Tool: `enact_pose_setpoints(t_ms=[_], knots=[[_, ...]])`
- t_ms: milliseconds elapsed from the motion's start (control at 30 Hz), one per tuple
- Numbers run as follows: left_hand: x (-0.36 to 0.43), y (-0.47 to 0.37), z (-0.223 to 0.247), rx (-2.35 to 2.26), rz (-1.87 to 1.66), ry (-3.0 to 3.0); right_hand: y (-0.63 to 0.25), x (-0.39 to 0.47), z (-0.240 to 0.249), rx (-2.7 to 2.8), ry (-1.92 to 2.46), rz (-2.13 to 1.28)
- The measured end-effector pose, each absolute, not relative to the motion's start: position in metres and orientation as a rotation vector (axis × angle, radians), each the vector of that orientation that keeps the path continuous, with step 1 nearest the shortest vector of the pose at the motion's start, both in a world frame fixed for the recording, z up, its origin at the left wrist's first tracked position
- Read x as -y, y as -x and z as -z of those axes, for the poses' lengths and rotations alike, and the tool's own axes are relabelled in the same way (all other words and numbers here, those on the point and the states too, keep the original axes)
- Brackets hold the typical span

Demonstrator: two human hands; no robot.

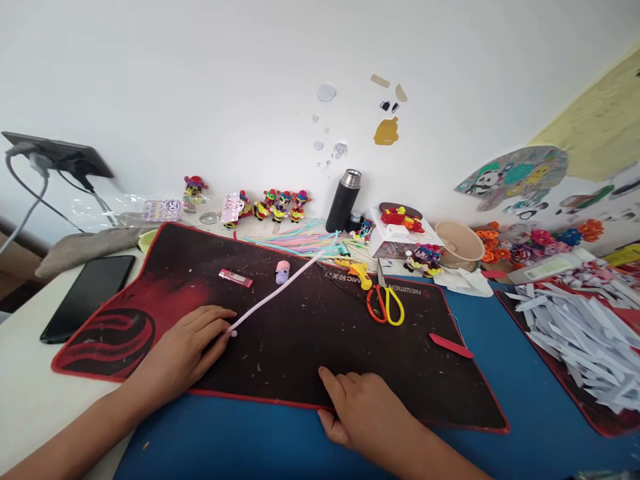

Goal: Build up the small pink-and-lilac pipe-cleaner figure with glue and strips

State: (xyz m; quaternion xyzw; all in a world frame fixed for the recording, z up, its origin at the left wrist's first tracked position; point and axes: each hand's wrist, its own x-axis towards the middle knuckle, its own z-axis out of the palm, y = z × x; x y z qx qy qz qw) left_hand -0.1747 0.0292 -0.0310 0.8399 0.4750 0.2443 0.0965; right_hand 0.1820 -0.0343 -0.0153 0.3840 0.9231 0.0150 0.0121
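Note:
My left hand [197,343] rests on the black mat [295,353], pinching the near end of a pale pink pipe cleaner [280,290]. This end is curled into a small bend at the fingertips. The stem runs away to the upper right, toward a pile of pastel pipe cleaners [285,242]. My right hand [367,413] lies over the mat's front edge, index finger stretched out and thumb apart, with nothing between them. A small pink and purple fuzzy figure [283,272] stands just left of the stem. A red, flat little item [236,278] lies farther left.
Scissors [385,303] with red and yellow handles lie right of centre, beside a yellow glue gun [357,270]. A black thermos [344,200] and several fuzzy dolls [280,205] line the wall. White strips [585,340] are heaped at right; a black phone [87,297] lies left.

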Motion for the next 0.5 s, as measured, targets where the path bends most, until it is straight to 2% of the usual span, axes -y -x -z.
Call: enact_pose_setpoints(t_ms=[133,333,500], knots=[[-0.031,0.174,0.028,-1.396,-0.731,-2.485,-0.182,0.037,0.021,-3.073,-1.048,-0.213],[-0.039,0.173,0.012,-1.381,-0.672,-2.479,-0.188,0.023,0.006,-3.232,-0.948,-0.093],[-0.042,0.168,-0.014,-1.385,-0.689,-2.489,-0.202,0.029,-0.003,-3.383,-0.889,-0.141]])
